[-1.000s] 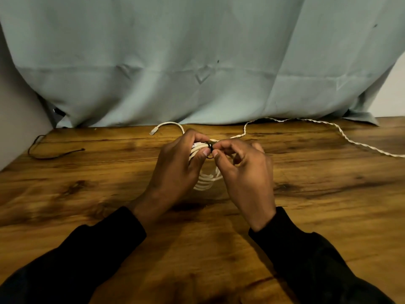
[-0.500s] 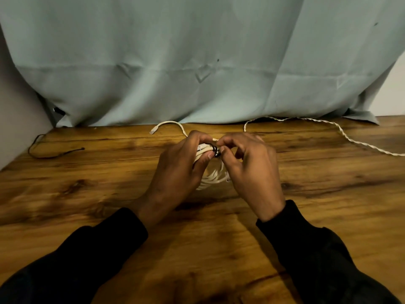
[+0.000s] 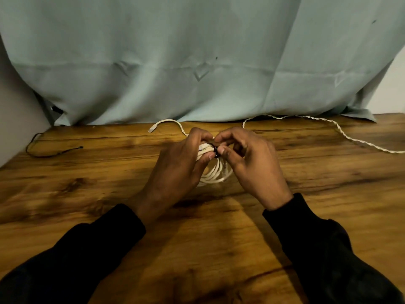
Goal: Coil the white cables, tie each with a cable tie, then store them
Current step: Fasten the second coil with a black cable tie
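A coiled white cable [image 3: 213, 172] is held just above the wooden table [image 3: 328, 183] near its centre, between both hands. The coil's upper part is gripped by the left hand [image 3: 177, 170], whose fingers are curled round the strands with the thumb pressed on them. A black cable tie [image 3: 214, 150] is seen looped round the strands at the coil's 12 o'clock, and it is pinched by the thumb and forefinger of the right hand [image 3: 252, 165].

Compared with the frame half a second ago, the hands have been kept in almost the same place, and the tie is still pinched at the top of the coil; little else has been altered. A free end of the cable [image 3: 166, 126] is left lying at 11 o'clock from the hands, as before. A twisted white cable [image 3: 341, 133] is stretched across the table from 1 o'clock towards 3 o'clock, unmoved. A thin black cord [image 3: 50, 153] is lying at 9 o'clock, well apart from the hands. A pale green cloth [image 3: 197, 58] is hung behind the table.
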